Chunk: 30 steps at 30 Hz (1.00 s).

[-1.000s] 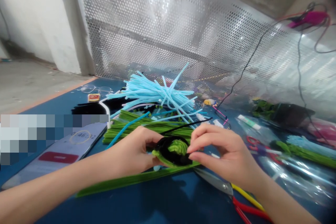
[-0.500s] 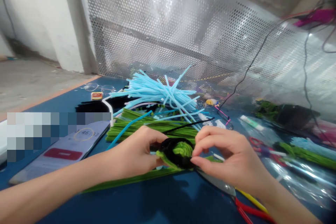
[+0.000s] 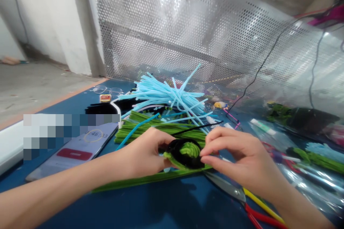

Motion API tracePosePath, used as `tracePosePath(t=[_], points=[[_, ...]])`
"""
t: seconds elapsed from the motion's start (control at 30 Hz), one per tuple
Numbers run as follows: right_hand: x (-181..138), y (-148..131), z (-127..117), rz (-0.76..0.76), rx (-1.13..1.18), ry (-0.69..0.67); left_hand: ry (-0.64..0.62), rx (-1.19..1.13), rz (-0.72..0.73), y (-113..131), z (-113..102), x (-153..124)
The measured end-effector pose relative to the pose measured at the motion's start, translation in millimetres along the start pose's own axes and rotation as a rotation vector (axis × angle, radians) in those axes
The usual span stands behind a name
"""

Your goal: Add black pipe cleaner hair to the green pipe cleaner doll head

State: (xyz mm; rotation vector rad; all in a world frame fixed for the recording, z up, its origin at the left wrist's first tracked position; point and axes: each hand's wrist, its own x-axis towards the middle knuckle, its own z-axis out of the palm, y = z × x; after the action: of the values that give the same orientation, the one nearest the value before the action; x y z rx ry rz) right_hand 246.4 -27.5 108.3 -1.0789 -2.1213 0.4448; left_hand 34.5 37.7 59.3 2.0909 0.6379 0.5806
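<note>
Black-and-green pipe-cleaner coil (image 3: 185, 154) sits between both hands, over a long green pipe cleaner (image 3: 150, 180). Left hand (image 3: 145, 154) curled, gripping the coil's left edge. Right hand (image 3: 238, 154) half open, pinching its right edge with thumb and fingertips. Scissors (image 3: 224, 186) near right on blue mat (image 3: 161, 209). Green bundle (image 3: 161, 132) just far, light-blue pile (image 3: 166, 96) behind. Phone (image 3: 75, 154) left.

Left forearm (image 3: 59, 182) and right forearm (image 3: 301, 211) seen bare, slim, smooth-skinned, both cut off by frame edge. Wrists narrow. Left hand (image 3: 142, 154) and right hand (image 3: 239, 157) shown ungloved. Fingers (image 3: 223, 139) slender, tapered, knuckle creases faint. Nails (image 3: 203, 159) kept short, rounded, natural finish. Palm sides partly hidden, fine detail softened by blur.
</note>
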Motion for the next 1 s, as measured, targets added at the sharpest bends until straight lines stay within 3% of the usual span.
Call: tracePosePath(t=[0.33,0.57,0.87,1.0], points=[[2,-1,-1,0.022,-0.053,-0.051,0.023,0.061,-0.007,5,0,-1],[2,-1,-2,0.108,-0.091,-0.109,0.033,0.030,0.112,1,-2,2],[2,5,2,0.251,0.036,-0.077,0.029,0.055,0.045,-1,-2,2],[3,9,5,0.282,0.142,-0.034,0.031,0.145,0.026,10,-9,-1]])
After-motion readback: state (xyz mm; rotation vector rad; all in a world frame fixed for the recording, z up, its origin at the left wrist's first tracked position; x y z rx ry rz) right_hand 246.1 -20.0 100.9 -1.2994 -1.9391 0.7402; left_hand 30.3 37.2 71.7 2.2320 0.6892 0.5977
